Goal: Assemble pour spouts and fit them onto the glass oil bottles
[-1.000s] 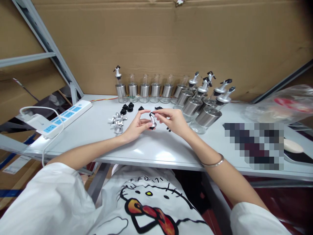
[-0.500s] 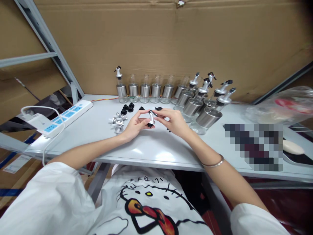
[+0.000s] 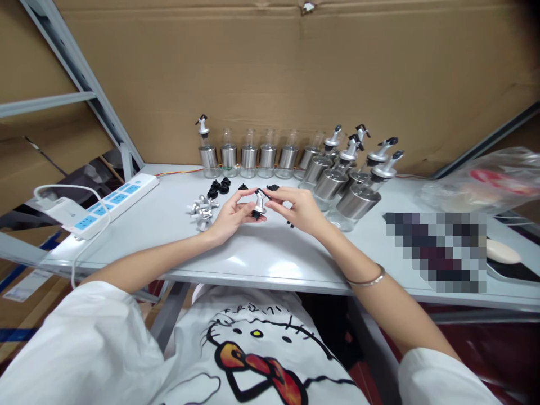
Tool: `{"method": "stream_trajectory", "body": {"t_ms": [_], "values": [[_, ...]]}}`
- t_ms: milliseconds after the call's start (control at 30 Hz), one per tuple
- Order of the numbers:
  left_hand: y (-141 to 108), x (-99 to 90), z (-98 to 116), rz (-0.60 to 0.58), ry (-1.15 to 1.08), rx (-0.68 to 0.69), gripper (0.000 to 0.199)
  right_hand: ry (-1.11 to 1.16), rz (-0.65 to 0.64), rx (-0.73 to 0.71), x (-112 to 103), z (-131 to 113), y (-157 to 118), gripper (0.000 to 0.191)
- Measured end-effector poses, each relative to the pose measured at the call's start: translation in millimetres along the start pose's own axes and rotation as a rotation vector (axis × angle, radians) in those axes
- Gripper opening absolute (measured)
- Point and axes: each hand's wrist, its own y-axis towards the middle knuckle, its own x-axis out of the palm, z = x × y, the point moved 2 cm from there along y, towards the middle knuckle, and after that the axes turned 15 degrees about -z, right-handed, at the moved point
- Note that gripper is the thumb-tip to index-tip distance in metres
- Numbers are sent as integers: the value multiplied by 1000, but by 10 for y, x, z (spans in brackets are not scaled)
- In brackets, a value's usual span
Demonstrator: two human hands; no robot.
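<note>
Between my hands, above the table's middle, is a silver pourer spout (image 3: 260,203) with a black stopper base. My left hand (image 3: 231,218) grips it by the lower part, with the index finger at its top. My right hand (image 3: 298,207) pinches a small black flip cap (image 3: 265,194) at the spout's upper end. Left of my hands lie several loose silver spouts (image 3: 204,211) in a cluster. Several black stoppers (image 3: 220,186) sit just behind them, and one more black stopper (image 3: 243,187) stands apart. A small pile of black caps (image 3: 273,188) is partly hidden behind my right hand.
Glass bottles with steel sleeves (image 3: 249,157) line the back of the table (image 3: 236,264). To the right stand bottles fitted with pourers (image 3: 358,198). A power strip (image 3: 118,202) lies left; a plastic bag (image 3: 485,180) and a pale-handled tool (image 3: 503,251) lie right.
The view has shifted very slightly. Both hands stay on the spout and the cap in nearly the same pose.
</note>
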Motion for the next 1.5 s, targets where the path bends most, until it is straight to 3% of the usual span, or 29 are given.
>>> {"method": "stream_trajectory", "body": {"t_ms": [233, 400, 567, 1067, 1367, 1500], "values": [[-3, 12, 9, 16, 1, 3, 69, 67, -9, -25, 3, -26, -7, 31], [-12, 6, 20, 81, 31, 20, 66, 135, -42, -57, 68, -9, -3, 54], [-11, 25, 34, 50, 41, 40, 64, 168, 39, -71, 125, 25, -10, 37], [-16, -1, 35, 22, 97, 47, 58, 73, 23, -203, 78, -24, -29, 31], [-15, -4, 4, -24, 103, 38, 62, 52, 19, -160, 57, -16, -28, 31], [-17, -3, 19, -35, 101, 38, 77, 95, 38, -101, 62, -18, -34, 28]]}}
